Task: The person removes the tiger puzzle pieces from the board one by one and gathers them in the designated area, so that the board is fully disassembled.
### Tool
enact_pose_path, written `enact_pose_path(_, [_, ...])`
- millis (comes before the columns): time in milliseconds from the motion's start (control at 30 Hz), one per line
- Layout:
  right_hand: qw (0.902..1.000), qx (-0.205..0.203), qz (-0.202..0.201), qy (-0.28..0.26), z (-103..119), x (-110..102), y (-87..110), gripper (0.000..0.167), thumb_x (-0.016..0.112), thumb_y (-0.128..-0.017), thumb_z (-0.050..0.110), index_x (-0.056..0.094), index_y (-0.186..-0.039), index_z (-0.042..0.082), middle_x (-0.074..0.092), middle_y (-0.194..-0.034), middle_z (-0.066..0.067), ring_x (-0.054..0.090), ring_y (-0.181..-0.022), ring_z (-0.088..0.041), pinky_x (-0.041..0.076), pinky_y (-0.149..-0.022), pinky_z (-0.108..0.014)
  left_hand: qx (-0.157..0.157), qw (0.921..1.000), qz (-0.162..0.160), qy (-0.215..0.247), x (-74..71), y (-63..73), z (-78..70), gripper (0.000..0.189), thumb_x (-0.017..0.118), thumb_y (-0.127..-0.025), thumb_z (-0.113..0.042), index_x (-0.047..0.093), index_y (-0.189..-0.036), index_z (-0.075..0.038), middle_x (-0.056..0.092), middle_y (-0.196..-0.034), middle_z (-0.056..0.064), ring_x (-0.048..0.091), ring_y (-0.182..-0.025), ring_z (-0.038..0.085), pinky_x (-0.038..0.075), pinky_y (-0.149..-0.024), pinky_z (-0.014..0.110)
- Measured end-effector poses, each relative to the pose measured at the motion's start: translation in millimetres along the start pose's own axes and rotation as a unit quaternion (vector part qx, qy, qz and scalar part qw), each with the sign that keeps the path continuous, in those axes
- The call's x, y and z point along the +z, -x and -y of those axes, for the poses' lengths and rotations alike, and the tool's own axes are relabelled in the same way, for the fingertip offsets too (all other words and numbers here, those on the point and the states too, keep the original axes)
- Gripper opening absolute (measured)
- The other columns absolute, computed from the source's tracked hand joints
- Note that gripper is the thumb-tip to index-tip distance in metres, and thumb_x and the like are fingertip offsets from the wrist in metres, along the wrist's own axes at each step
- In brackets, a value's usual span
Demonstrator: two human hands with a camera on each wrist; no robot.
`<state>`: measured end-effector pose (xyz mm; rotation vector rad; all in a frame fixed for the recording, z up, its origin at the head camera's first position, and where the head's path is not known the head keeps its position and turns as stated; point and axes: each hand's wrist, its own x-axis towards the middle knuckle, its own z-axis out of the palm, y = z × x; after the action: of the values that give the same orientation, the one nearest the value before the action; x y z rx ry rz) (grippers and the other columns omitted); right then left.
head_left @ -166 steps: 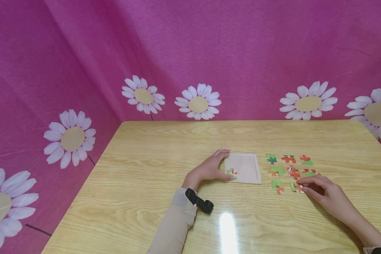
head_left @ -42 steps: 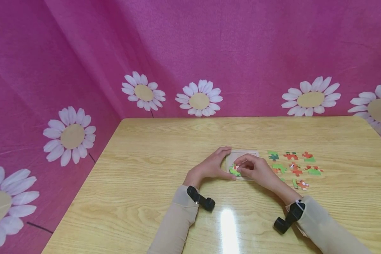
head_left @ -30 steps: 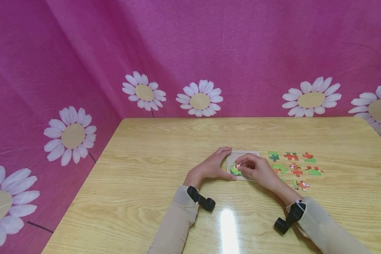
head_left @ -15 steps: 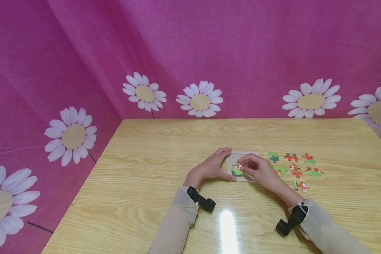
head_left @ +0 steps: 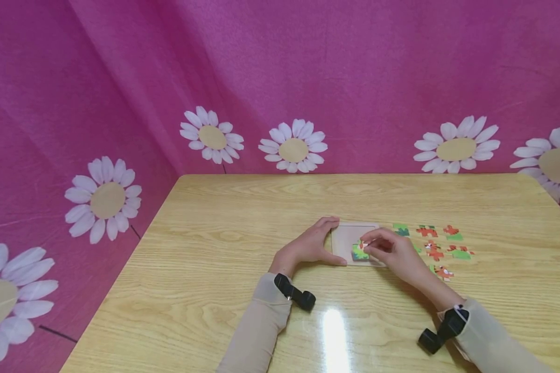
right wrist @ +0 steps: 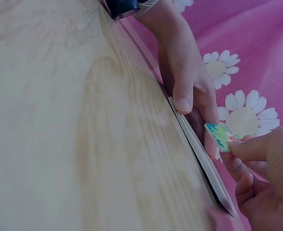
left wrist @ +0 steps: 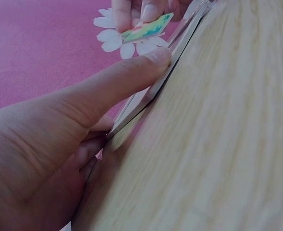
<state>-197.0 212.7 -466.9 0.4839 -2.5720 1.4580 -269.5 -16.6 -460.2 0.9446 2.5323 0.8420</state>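
Note:
A shallow, light wooden puzzle tray (head_left: 347,235) lies near the middle of the table. My left hand (head_left: 308,246) grips it from the left, thumb along the near rim and fingers at the far left corner. Between thumb and fingertips, my right hand (head_left: 399,255) pinches a jigsaw piece (head_left: 358,253), green with teal and a bit of orange. Both wrist views show this puzzle piece (left wrist: 148,31) tilted and raised above the tray (right wrist: 199,149). Several orange and green jigsaw pieces (head_left: 433,251) are laid out in rows right of the tray, a few partly hidden by the right hand.
The wood-grain table (head_left: 214,248) runs back to a pink cloth (head_left: 354,77) printed with white flowers. A black wrist camera (head_left: 296,294) sits on the left wrist, and another camera (head_left: 443,330) on the right one.
The right hand left the loose pieces, pinched the piece in the tray's near left corner, then lifted it and moved it right. The left hand has kept its grip on the tray.

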Motion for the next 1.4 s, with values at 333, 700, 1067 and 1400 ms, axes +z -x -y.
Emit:
enact_pose_path(333, [0.9997,0.012,-0.019,0.012,-4,-17,14.3,0.018,0.069,-0.089,0.006,0.068,-0.107,0.007,0.069,-0.101,-0.009,0.062,-0.083,0.007,0.055,-0.069,-0.013,0.007,1.0000,0.001,0.001,-2.4,1.7,-0.2,0.101,0.083,-0.075,-0.043,0.029,-0.153,-0.009,0.027,-0.160,0.001,0.029,-0.148,0.015,0.028,-0.123,0.029])
enact_pose_path(700, [0.9986,0.022,-0.034,0.033,-8,-36,30.3,0.020,0.070,-0.089,0.010,0.068,-0.109,0.010,0.068,-0.103,0.007,0.062,-0.083,0.008,0.054,-0.069,-0.011,0.014,0.9999,-0.003,-0.001,-3.7,1.5,0.2,0.102,0.083,-0.075,-0.043,0.028,-0.154,-0.008,0.026,-0.161,0.001,0.027,-0.149,0.016,0.026,-0.124,0.028])
enact_pose_path(1067, [0.9964,0.028,-0.053,0.060,-15,-54,46.8,0.019,0.069,-0.091,0.011,0.068,-0.110,0.007,0.064,-0.104,0.025,0.060,-0.083,0.011,0.053,-0.068,-0.009,0.016,0.9999,-0.001,-0.002,-2.9,1.0,1.0,0.101,0.083,-0.075,-0.043,0.029,-0.154,-0.008,0.026,-0.161,0.001,0.028,-0.149,0.016,0.027,-0.124,0.029])
enact_pose_path(1400, [0.9947,0.017,-0.075,0.068,-24,-68,62.0,0.020,0.070,-0.089,0.006,0.068,-0.108,0.006,0.061,-0.104,0.028,0.060,-0.085,0.015,0.051,-0.068,-0.005,0.015,0.9999,0.003,0.001,-1.1,0.8,0.7,0.102,0.083,-0.075,-0.043,0.028,-0.154,-0.009,0.026,-0.161,0.001,0.028,-0.149,0.016,0.028,-0.123,0.029])
